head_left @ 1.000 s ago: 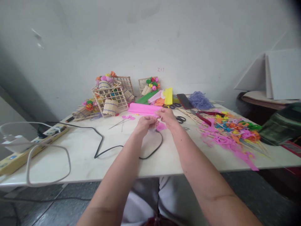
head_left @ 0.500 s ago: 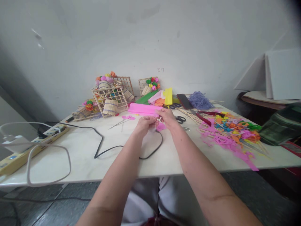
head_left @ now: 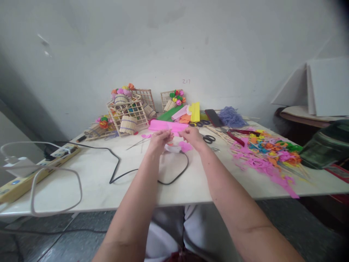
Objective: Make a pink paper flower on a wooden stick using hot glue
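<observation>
My left hand [head_left: 160, 140] and my right hand [head_left: 192, 136] are held out over the middle of the white table [head_left: 89, 182], a short gap between them. Both have their fingers curled in a pinch; what they hold is too small to make out. Under them lie a small pink foam piece [head_left: 186, 146] and the pale body of a glue gun [head_left: 172, 148] on a black cord [head_left: 117, 165]. Just beyond the hands lies a folded pink foam sheet [head_left: 166, 126]. Pink flowers on thin sticks [head_left: 144, 137] lie to the left.
Stick-built baskets with foam flowers [head_left: 127, 111] stand at the back. Coloured foam sheets [head_left: 191, 112], scissors [head_left: 209, 138], purple yarn [head_left: 231, 117] and a heap of foam scraps and flowers [head_left: 268, 153] fill the right. A power strip [head_left: 32, 171] lies at the left edge.
My hands, which met in the middle, have drawn apart: the left one moved left and slightly up. The glue gun now shows between them.
</observation>
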`<action>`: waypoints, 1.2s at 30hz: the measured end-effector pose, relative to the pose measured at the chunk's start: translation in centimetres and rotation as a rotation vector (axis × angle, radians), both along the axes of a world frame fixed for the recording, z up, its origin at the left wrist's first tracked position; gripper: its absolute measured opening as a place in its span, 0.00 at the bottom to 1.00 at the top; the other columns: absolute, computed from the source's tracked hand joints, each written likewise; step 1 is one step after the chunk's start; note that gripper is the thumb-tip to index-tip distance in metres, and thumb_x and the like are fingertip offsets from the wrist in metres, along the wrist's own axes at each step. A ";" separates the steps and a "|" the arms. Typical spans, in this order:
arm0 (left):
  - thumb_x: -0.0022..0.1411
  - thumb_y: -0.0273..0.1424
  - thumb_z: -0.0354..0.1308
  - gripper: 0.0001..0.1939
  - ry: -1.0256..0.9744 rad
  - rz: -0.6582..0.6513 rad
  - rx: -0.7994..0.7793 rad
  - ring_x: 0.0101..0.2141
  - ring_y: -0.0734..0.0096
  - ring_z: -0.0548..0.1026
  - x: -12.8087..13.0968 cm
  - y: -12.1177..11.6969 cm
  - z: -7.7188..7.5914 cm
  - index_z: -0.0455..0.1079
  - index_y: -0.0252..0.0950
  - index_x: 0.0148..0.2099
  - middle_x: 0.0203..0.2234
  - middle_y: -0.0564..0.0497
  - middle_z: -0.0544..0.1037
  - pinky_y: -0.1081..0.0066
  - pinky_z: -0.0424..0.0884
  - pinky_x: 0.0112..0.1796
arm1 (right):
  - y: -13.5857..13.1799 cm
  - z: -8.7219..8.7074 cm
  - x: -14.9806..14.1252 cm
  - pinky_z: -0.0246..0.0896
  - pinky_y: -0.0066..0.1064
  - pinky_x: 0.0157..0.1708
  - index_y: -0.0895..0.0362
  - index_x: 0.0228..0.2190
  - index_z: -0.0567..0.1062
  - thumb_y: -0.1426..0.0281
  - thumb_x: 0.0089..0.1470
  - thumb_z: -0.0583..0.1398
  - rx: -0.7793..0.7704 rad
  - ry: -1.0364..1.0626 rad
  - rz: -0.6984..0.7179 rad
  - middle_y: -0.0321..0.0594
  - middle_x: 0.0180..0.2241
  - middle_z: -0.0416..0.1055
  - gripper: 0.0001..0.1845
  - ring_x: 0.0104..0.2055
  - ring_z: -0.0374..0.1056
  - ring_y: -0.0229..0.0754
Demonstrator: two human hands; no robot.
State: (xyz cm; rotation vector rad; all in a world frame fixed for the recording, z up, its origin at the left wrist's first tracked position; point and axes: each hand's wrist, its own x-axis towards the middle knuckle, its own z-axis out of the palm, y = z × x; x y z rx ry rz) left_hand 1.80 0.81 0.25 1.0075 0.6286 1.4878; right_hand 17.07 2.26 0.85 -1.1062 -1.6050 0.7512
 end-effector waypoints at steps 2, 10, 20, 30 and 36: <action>0.40 0.26 0.64 0.08 -0.059 0.060 0.007 0.21 0.80 0.70 -0.7 0.4 0.1 0.71 0.30 0.27 0.19 0.52 0.73 0.78 0.68 0.26 | 0.0 -0.4 -0.4 0.54 0.25 0.21 0.59 0.16 0.69 0.64 0.38 0.60 0.026 -0.161 0.030 0.35 0.16 0.65 0.11 0.19 0.59 0.33; 0.43 0.24 0.62 0.06 -0.152 0.128 0.006 0.21 0.81 0.70 -1.7 0.5 0.5 0.72 0.31 0.29 0.19 0.52 0.73 0.79 0.68 0.27 | -1.5 -1.2 -3.0 0.56 0.31 0.31 0.54 0.41 0.70 0.70 0.38 0.59 0.098 -0.924 0.079 0.43 0.35 0.73 0.23 0.36 0.67 0.46; 0.48 0.20 0.57 0.04 -0.333 0.091 0.006 0.19 0.83 0.70 -2.0 0.3 1.0 0.70 0.30 0.30 0.18 0.53 0.72 0.84 0.68 0.23 | -2.8 -1.6 -4.9 0.55 0.36 0.38 0.59 0.42 0.68 0.62 0.48 0.53 0.240 -1.196 -0.041 0.50 0.37 0.71 0.20 0.41 0.66 0.50; 0.53 0.18 0.53 0.05 -0.597 0.087 -0.047 0.19 0.85 0.70 -3.2 -0.1 1.7 0.67 0.31 0.30 0.17 0.56 0.70 0.87 0.67 0.21 | -1.9 -1.2 -3.0 0.54 0.35 0.39 0.57 0.44 0.67 0.54 0.50 0.51 0.171 -1.180 -0.052 0.49 0.41 0.69 0.25 0.43 0.64 0.49; 0.48 0.19 0.57 0.04 -0.418 0.028 0.012 0.19 0.85 0.69 -1.6 -0.3 1.5 0.69 0.30 0.29 0.17 0.55 0.70 0.85 0.66 0.22 | -1.8 -2.1 -4.1 0.56 0.36 0.38 0.55 0.52 0.59 0.55 0.50 0.52 0.187 -1.085 0.043 0.48 0.43 0.67 0.29 0.44 0.63 0.49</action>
